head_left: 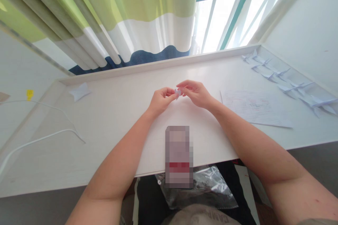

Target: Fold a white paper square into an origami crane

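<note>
Above the middle of the white desk [118, 119], a small piece of folded white paper [177, 93] is between my two hands. My left hand [162, 99] pinches it between thumb and fingers from the left. From the right, my right hand [194, 93] has its thumb and fingertips closed at the paper's other side. The exact folds are too small to make out.
Several folded paper shapes [266, 66] line the desk's right side. Handwritten sheets [253, 107] lie nearer, with a thin pen-like stick [221, 97] alongside. Another folded paper [79, 92] is at left, near a white cable [52, 136]. A blurred-out rectangular object [179, 151] overlaps the front edge.
</note>
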Available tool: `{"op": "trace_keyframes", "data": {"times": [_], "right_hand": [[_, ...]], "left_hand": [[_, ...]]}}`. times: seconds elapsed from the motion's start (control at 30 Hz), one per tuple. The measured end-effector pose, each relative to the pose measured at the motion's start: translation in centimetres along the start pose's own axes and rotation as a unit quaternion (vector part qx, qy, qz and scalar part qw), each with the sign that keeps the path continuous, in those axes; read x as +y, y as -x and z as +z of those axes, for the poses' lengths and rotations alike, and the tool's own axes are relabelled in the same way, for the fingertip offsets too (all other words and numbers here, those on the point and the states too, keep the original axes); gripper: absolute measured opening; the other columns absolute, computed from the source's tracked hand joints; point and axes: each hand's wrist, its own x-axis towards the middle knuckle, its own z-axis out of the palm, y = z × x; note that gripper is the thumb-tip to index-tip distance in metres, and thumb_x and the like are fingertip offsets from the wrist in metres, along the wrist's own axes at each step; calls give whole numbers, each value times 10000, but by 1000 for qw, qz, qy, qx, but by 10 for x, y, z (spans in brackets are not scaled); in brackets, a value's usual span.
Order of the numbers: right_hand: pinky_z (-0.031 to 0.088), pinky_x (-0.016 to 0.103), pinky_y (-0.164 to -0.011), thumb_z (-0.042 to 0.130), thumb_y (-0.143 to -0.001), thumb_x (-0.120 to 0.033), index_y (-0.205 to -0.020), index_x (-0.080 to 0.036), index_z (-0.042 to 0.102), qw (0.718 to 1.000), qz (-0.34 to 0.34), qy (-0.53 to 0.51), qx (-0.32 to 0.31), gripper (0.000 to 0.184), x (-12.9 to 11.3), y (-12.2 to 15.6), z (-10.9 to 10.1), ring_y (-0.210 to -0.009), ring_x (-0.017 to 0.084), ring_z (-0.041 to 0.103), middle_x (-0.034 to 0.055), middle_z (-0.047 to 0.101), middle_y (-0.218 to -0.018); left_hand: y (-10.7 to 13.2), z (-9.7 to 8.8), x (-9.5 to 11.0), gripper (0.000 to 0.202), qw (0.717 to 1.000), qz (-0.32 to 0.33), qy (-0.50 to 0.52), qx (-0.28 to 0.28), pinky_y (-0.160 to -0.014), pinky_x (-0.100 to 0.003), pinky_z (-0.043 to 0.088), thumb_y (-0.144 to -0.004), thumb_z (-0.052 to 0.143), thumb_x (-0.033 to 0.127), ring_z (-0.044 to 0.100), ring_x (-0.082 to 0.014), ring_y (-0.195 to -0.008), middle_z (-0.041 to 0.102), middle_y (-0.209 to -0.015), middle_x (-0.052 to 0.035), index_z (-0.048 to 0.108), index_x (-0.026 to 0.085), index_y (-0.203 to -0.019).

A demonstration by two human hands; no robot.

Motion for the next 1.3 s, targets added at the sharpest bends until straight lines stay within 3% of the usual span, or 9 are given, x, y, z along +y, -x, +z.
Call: {"op": "trace_keyframes", "data": {"times": [0.13,0.27,0.47,0.63,0.93,1.1,1.3], "right_hand": [[636,383,-807,763,-930,-383,-896,-231,695,1000,25,-15,11,169,-1,-1,-1,-841,187,737,35,781,-908],[651,370,-766,766,-942,-415,-1028,-229,725,996,72,-60,1,208,-1,-1,-5,-767,177,751,28,793,-900],[627,367,-714,786,-973,-492,-1116,-231,742,989,128,-48,-62,301,1,1,-4,-637,188,739,4,773,-706],[662,390,-843,829,-933,-464,-1034,-219,757,988,122,-85,-51,275,1,1,-3,-774,185,786,48,833,-891],[637,402,-943,883,-877,-475,-1034,-227,783,985,130,-117,-15,310,-3,1,0,-901,192,760,26,809,-885],[614,364,-871,911,-829,-503,-1026,-225,803,972,165,-165,3,357,-4,0,2,-918,195,746,40,810,-934],[557,343,-871,831,-798,-307,-991,-222,852,976,122,-176,-41,212,-7,0,1,-996,203,727,56,833,-1042]], "left_hand": [[-1,-1,1,331,1000,-7,-1,21,-573,-278,448,-762,944,505,582,-126,-602,691,-657,9,775,221,-786],[-2,-1,2,392,999,-23,29,31,-614,-281,523,-737,956,549,685,-157,-683,742,-725,-12,771,217,-834],[0,2,2,458,999,-33,28,31,-639,-292,549,-749,955,609,732,-181,-732,772,-758,-26,776,220,-911],[0,2,1,490,999,-22,15,17,-643,-309,541,-777,924,657,697,-170,-681,765,-738,-23,777,217,-934],[0,3,3,486,999,-10,4,34,-677,-278,549,-856,841,683,735,-175,-782,823,-866,-64,829,200,-906],[2,5,5,439,999,6,-3,33,-690,-280,562,-892,825,638,757,-185,-807,831,-876,-66,848,202,-939],[2,6,3,370,998,34,-15,55,-721,-284,583,-932,794,568,756,-186,-851,843,-912,-60,857,205,-971]]}}
